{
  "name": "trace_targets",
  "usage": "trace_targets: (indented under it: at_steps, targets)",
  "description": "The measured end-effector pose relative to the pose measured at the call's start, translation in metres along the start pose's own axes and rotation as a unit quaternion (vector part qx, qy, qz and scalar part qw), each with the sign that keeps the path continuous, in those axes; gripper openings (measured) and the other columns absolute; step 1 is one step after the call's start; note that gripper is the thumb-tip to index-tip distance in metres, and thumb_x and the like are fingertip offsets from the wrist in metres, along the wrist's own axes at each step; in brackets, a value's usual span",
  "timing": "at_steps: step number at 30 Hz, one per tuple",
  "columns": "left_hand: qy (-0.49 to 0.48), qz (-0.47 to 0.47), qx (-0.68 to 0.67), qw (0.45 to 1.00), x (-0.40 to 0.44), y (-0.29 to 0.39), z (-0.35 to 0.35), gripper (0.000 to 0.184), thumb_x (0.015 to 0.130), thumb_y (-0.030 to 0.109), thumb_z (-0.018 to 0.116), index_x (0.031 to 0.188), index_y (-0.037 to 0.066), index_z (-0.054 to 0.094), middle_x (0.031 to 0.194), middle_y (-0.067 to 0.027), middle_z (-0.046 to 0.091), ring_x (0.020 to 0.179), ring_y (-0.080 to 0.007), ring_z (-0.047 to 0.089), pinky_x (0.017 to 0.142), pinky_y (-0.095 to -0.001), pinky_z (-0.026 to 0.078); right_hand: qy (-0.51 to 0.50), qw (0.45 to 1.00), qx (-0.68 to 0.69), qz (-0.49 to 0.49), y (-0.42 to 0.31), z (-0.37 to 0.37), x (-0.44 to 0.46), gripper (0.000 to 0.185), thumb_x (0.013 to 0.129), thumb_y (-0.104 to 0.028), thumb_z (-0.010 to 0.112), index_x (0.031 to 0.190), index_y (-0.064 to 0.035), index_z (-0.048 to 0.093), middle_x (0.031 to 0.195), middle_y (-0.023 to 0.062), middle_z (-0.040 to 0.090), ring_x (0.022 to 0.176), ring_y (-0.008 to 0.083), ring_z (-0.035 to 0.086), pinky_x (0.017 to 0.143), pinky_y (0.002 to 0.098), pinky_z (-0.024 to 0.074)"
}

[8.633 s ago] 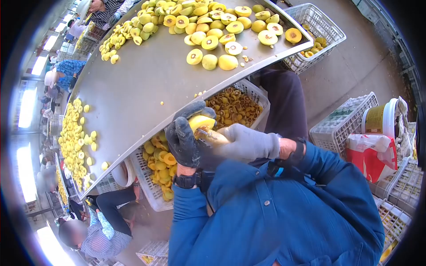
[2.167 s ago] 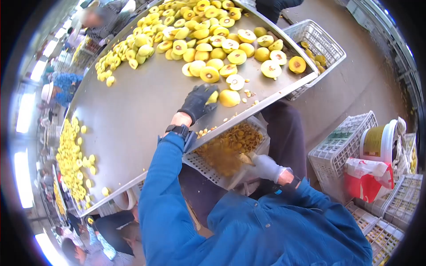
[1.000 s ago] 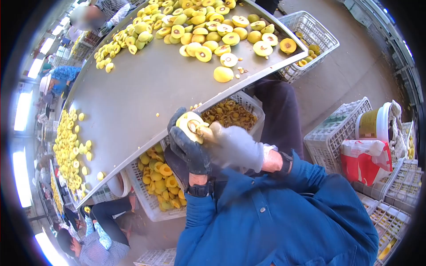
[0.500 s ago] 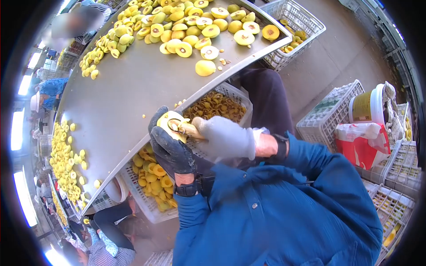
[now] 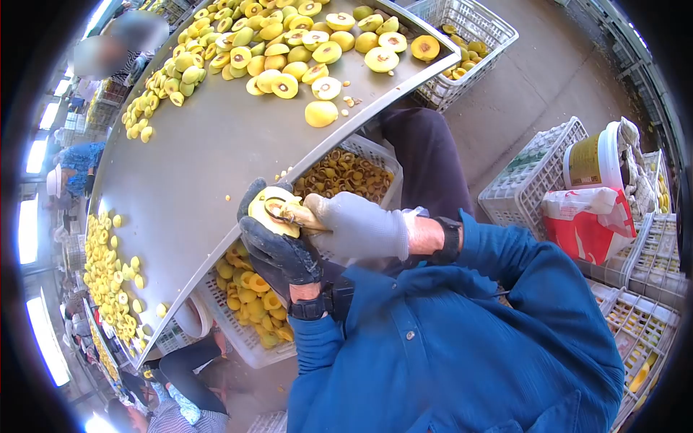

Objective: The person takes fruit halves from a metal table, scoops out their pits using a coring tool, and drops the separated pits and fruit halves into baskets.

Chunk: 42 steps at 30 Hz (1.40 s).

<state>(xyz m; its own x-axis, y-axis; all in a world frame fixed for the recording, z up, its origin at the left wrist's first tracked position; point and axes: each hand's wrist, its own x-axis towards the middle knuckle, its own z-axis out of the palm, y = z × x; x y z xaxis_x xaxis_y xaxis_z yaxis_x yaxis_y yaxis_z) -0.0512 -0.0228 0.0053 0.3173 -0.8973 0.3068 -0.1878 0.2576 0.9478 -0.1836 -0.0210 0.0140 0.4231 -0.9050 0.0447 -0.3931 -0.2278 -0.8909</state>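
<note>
My left hand [image 5: 278, 249], in a dark glove, is wrapped round a yellow fruit half [image 5: 268, 211] with its cut face turned up. My right hand [image 5: 364, 225], in a pale grey glove, grips a wooden-handled tool [image 5: 307, 215] whose curved metal end lies in the fruit's centre. Both hands are beside the near edge of the metal table [image 5: 209, 151]. Beneath them, one crate [image 5: 393, 180] holds brownish fruit scraps, and another crate [image 5: 249, 355] holds hollowed yellow halves.
Cut fruit [image 5: 285, 54] is heaped on the table's far side, with small pieces [image 5: 108, 274] at its left end. A crate [image 5: 498, 36] stands beyond the corner. At right are a crate [image 5: 530, 173], a bucket [image 5: 610, 155] and a red-and-white bag [image 5: 588, 224]. Other people sit at left.
Since the earliest frames, my left hand has come back from the table with a fruit half, and my right hand has brought the tool into it. Lately the view has shifted slightly; both grips stay.
</note>
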Motion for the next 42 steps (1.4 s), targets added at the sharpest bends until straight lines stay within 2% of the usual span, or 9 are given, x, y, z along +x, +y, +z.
trace_targets:
  at_steps: [15, 17, 19, 23, 28, 32, 35, 41, 42]
  targets:
    - [-0.132, 0.008, -0.021, 0.991, 0.009, -0.003, -0.021, 0.035, 0.098, 0.026, 0.050, 0.113, -0.004, 0.059, 0.096, -0.0144, 0.067, 0.086, -0.0199, 0.064, 0.082, -0.0329, 0.054, -0.023, 0.992, -0.113, -0.045, 0.015, -0.013, -0.008, 0.029, 0.084, -0.024, 0.066, 0.094, -0.0001, 0.054, 0.067, 0.0197, 0.062, 0.065, 0.0393, 0.065, 0.056, 0.0468, 0.0501]
    - [-0.157, -0.073, -0.170, 0.970, 0.012, -0.006, -0.023, 0.032, 0.095, 0.022, 0.054, 0.112, -0.005, 0.059, 0.094, -0.0144, 0.067, 0.087, -0.0189, 0.064, 0.081, -0.0322, 0.054, -0.032, 0.997, -0.034, -0.062, 0.015, -0.014, -0.011, 0.027, 0.084, -0.023, 0.065, 0.094, 0.0002, 0.056, 0.068, 0.0201, 0.063, 0.065, 0.0382, 0.066, 0.057, 0.0459, 0.0507]
    - [-0.147, -0.035, -0.052, 0.987, 0.009, -0.003, -0.021, 0.039, 0.098, 0.028, 0.045, 0.112, -0.005, 0.059, 0.095, -0.0143, 0.066, 0.088, -0.0203, 0.064, 0.083, -0.0333, 0.052, -0.051, 0.994, 0.078, -0.064, 0.011, -0.013, -0.012, 0.025, 0.084, -0.022, 0.065, 0.095, -0.0005, 0.057, 0.069, 0.0203, 0.063, 0.066, 0.0376, 0.066, 0.059, 0.0459, 0.0510]
    - [-0.200, -0.025, -0.013, 0.979, 0.016, -0.009, -0.027, 0.050, 0.102, 0.037, 0.034, 0.113, -0.004, 0.060, 0.096, -0.0132, 0.066, 0.089, -0.0218, 0.063, 0.085, -0.0346, 0.050, -0.092, 0.985, -0.146, -0.016, 0.013, -0.026, -0.011, 0.026, 0.083, -0.016, 0.066, 0.103, -0.0014, 0.056, 0.076, 0.0223, 0.065, 0.076, 0.0403, 0.065, 0.064, 0.0452, 0.0506]
    - [-0.245, -0.030, -0.004, 0.969, 0.025, -0.012, -0.028, 0.054, 0.101, 0.041, 0.038, 0.118, -0.006, 0.058, 0.099, -0.0159, 0.066, 0.089, -0.0239, 0.065, 0.087, -0.0359, 0.052, -0.095, 0.995, 0.043, 0.002, 0.016, -0.019, -0.014, 0.026, 0.081, -0.016, 0.064, 0.100, 0.0008, 0.057, 0.078, 0.0237, 0.064, 0.077, 0.0421, 0.065, 0.068, 0.0449, 0.0509]
    - [-0.165, -0.066, -0.119, 0.977, 0.020, -0.003, -0.008, 0.053, 0.103, 0.038, 0.036, 0.125, -0.007, 0.055, 0.102, -0.0141, 0.066, 0.092, -0.0213, 0.063, 0.086, -0.0331, 0.051, -0.018, 0.999, 0.047, -0.005, 0.023, -0.004, -0.018, 0.024, 0.082, -0.016, 0.064, 0.099, 0.0003, 0.058, 0.074, 0.0236, 0.063, 0.071, 0.0409, 0.064, 0.064, 0.0439, 0.0505]
    - [-0.088, -0.027, 0.014, 0.996, -0.007, 0.023, 0.001, 0.054, 0.104, 0.040, 0.036, 0.123, -0.006, 0.056, 0.100, -0.0143, 0.067, 0.089, -0.0204, 0.064, 0.084, -0.0326, 0.052, -0.048, 0.992, 0.117, 0.029, 0.017, 0.004, -0.025, 0.026, 0.083, -0.017, 0.064, 0.102, -0.0005, 0.058, 0.072, 0.0215, 0.064, 0.066, 0.0396, 0.064, 0.060, 0.0443, 0.0499]
    - [-0.240, 0.032, 0.034, 0.970, 0.010, 0.008, -0.032, 0.053, 0.103, 0.043, 0.038, 0.106, -0.002, 0.064, 0.089, -0.0134, 0.067, 0.082, -0.0200, 0.065, 0.073, -0.0325, 0.054, -0.129, 0.991, 0.034, 0.012, 0.007, -0.009, -0.027, 0.031, 0.082, -0.019, 0.063, 0.103, 0.0044, 0.061, 0.080, 0.0247, 0.065, 0.075, 0.0373, 0.067, 0.070, 0.0426, 0.0511]
    - [-0.252, 0.028, 0.023, 0.967, 0.013, 0.015, -0.032, 0.053, 0.103, 0.045, 0.038, 0.106, -0.002, 0.064, 0.088, -0.0134, 0.067, 0.080, -0.0203, 0.064, 0.072, -0.0328, 0.054, -0.094, 0.991, 0.092, -0.031, 0.006, -0.004, -0.026, 0.028, 0.084, -0.020, 0.062, 0.099, 0.0031, 0.061, 0.071, 0.0156, 0.064, 0.064, 0.0270, 0.064, 0.063, 0.0380, 0.0497]
